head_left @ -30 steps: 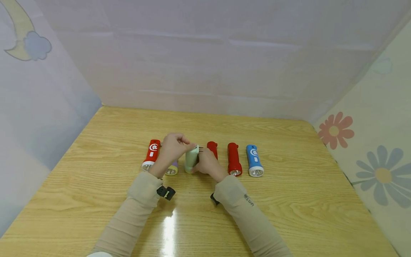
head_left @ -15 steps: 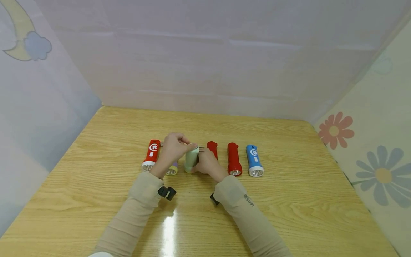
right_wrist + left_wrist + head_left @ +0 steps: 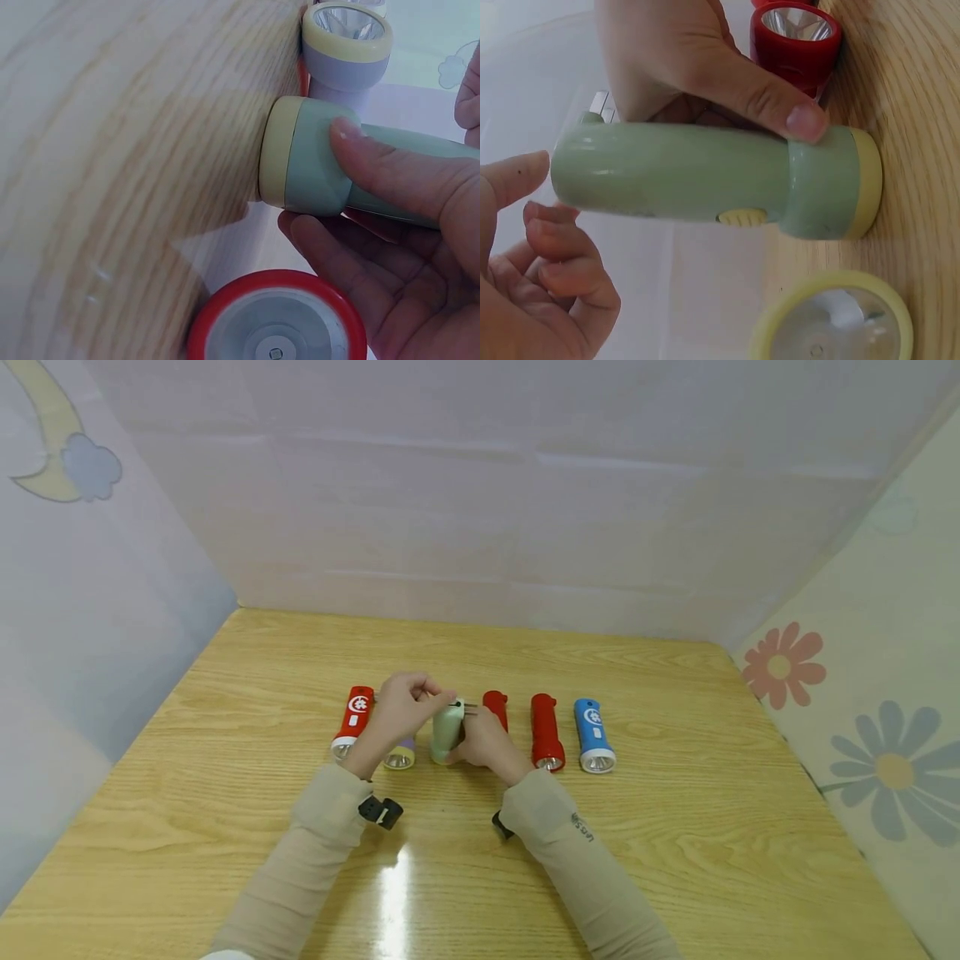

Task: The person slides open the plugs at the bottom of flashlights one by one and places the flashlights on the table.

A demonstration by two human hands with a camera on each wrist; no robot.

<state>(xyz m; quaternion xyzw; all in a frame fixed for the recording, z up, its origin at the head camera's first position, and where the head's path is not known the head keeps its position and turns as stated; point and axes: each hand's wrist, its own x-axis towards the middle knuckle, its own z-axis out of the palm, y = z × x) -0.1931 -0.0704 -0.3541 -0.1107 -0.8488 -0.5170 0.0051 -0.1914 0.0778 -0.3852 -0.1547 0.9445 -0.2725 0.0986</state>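
A pale green flashlight [image 3: 447, 731] stands on its cream-rimmed lens end on the table. My right hand [image 3: 489, 742] grips it low down, thumb across the flared head, as the left wrist view shows. Two metal prongs [image 3: 602, 105] stick out sideways near its upper end. My left hand [image 3: 403, 710] is at that upper end. In the left wrist view its thumb [image 3: 521, 176] points at the end, with hardly any gap, and the other fingers are loosely bent. Next to it lies a purple flashlight [image 3: 401, 754] with a yellow rim, partly hidden by the left hand.
On the wooden table [image 3: 637, 860], a red-and-white flashlight [image 3: 356, 721] lies at the left. Right of the hands lie a red flashlight [image 3: 497, 706], partly hidden, another red flashlight [image 3: 547, 732] and a blue one [image 3: 595, 735]. Printed cloth walls rise behind and beside the table.
The left thumb moved over the green flashlight's top, then back left, uncovering the end with a dark spot. The left wrist shifted slightly left. The right hand kept its hold.
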